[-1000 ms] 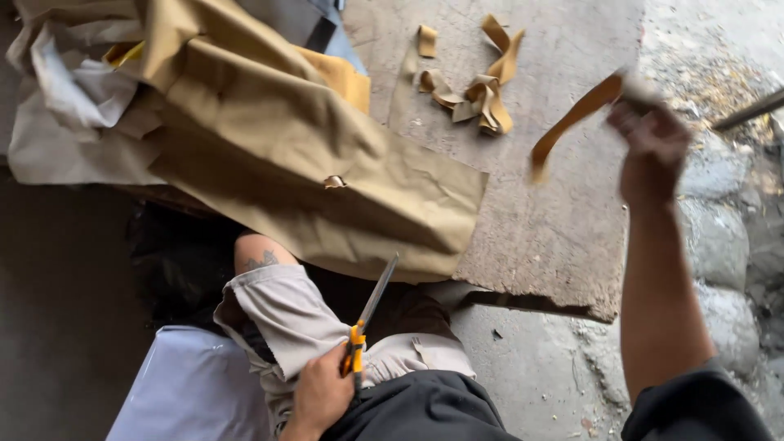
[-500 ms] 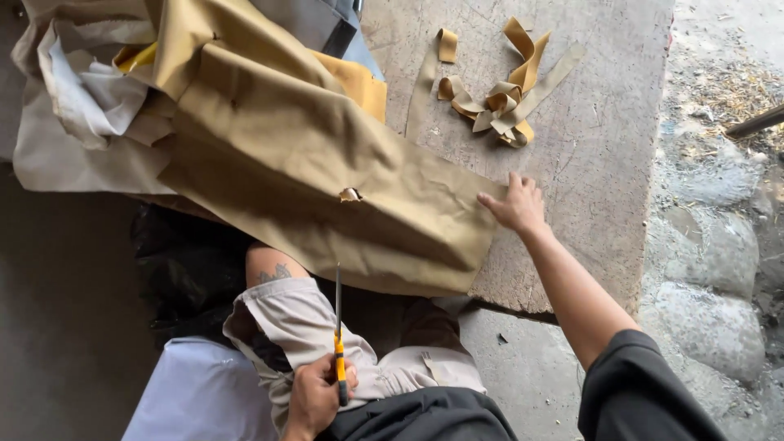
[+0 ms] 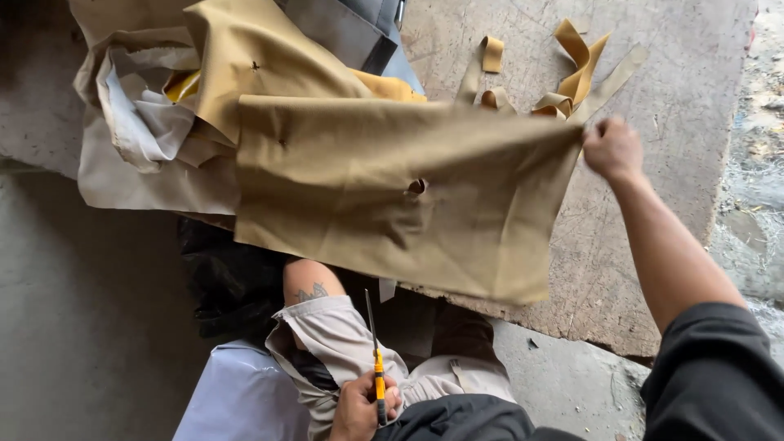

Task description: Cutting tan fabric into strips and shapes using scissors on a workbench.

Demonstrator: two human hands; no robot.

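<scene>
The person's right hand (image 3: 612,149) is closed tight on the far corner of a tan sheet of fabric (image 3: 408,192), lifting that edge clear of the worn wooden bench (image 3: 653,245) so the cloth hangs stretched and nearly flat between the fist and the heap it comes from. Held like that, the sheet is spread out to be looked over; a small hole (image 3: 416,186) shows near its middle, and another dark nick sits further left on the same piece. The grip here is a full pinch, fingers curled over the corner, nothing else in it.

The left hand (image 3: 359,408) rests low by the person's lap, wrapped shut around the yellow handle of a utility knife (image 3: 376,359). The thin blade points up and away from the body, kept well apart from the cloth, which seems a sensible place to park it while the other hand does the lifting.

Behind the raised sheet lies a pile of more tan, pale and yellow fabric (image 3: 163,114), bunched up at the left end of the bench. Past the right hand, a scatter of curled yellow-brown strips (image 3: 572,73) lies on the bare boards, looking like trimmings. Below the bench the concrete floor (image 3: 82,310) is grey and bare-looking, with a dark bundle (image 3: 229,278) tucked beside the person's knee
</scene>
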